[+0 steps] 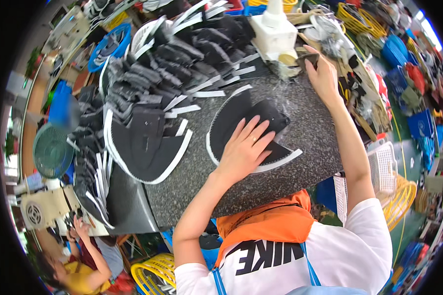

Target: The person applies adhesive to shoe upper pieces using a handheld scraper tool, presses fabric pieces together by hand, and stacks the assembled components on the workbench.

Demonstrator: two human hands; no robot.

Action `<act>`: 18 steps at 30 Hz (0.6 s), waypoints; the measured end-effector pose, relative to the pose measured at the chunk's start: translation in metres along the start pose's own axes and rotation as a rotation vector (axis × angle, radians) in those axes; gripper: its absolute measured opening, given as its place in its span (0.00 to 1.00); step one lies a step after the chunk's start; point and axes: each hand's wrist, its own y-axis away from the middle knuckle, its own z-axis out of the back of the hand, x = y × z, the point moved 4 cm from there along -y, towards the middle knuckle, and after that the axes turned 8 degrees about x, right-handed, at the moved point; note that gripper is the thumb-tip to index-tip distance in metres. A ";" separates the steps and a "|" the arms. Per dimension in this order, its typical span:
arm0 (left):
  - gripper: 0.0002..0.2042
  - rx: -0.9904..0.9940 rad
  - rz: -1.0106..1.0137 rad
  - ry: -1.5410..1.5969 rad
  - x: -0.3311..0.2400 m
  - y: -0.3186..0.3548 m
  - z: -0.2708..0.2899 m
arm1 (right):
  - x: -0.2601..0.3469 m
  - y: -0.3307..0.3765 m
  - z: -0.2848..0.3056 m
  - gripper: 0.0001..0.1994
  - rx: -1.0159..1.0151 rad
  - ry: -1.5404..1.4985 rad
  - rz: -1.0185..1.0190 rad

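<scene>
My left hand (246, 147) lies flat with fingers spread on a black, curved shoe-upper piece (226, 119) edged with a white strip. That piece rests on the speckled dark worktop (290, 172). Farther off to the right, the bent fingers of my right hand (325, 78) hold a small dark flat piece (307, 59); its kind is unclear. Just left of that hand stands a white container (273, 39) with a spout-like top. A small yellowish round thing (287, 59) sits at its base. Left of my left hand lies a similar white-edged black upper (172, 156).
Black pieces with white strips (182, 59) are heaped at the back left. A green fan (53, 150) stands left. Another person (86, 270) works at a machine at lower left. Yellow baskets (402, 201) and a white crate (382, 164) stand at right.
</scene>
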 end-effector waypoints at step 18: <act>0.25 0.036 0.098 -0.079 -0.008 -0.022 -0.039 | 0.010 0.076 -0.018 0.12 0.604 -0.462 0.439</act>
